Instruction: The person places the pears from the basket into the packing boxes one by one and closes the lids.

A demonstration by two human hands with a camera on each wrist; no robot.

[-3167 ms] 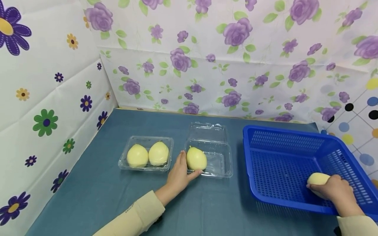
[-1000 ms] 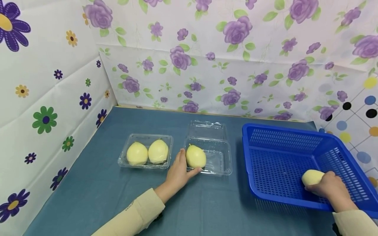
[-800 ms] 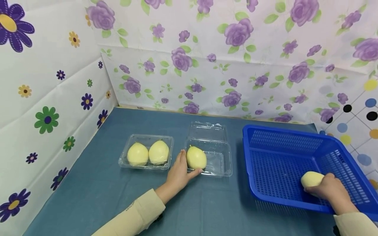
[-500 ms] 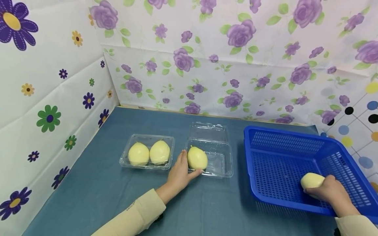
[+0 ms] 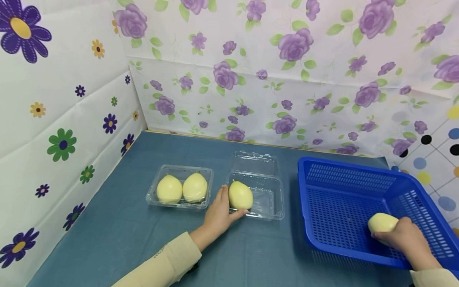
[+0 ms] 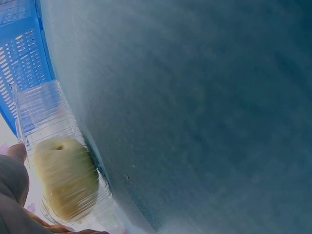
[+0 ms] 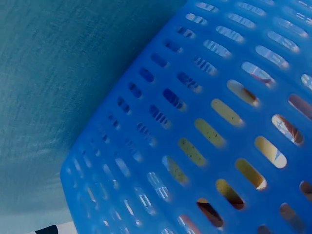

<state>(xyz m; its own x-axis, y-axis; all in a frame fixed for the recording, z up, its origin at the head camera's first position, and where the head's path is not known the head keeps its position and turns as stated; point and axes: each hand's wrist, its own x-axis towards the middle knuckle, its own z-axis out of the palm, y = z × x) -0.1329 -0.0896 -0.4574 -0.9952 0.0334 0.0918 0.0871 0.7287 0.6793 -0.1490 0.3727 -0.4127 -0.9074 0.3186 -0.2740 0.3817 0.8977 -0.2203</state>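
Observation:
At the centre of the head view, a lidded clear plastic container lies with its lid folded back and one pale yellow pear in its left half. My left hand holds this container at its front left corner, fingers along the left side and thumb over the front rim. The left wrist view shows the pear through the clear wall. Inside the blue basket, my right hand grips another pear. In the right wrist view, the basket wall hides most of that hand and pear.
To the left of my left hand stands a second clear container with two pears in it. A blue-green cloth covers the table. Flower-printed sheets hang behind and at the left.
My right hand, still gripping its pear, has shifted slightly left within the basket since the earliest frame. My left hand stays at the container. The head view has tilted a little.

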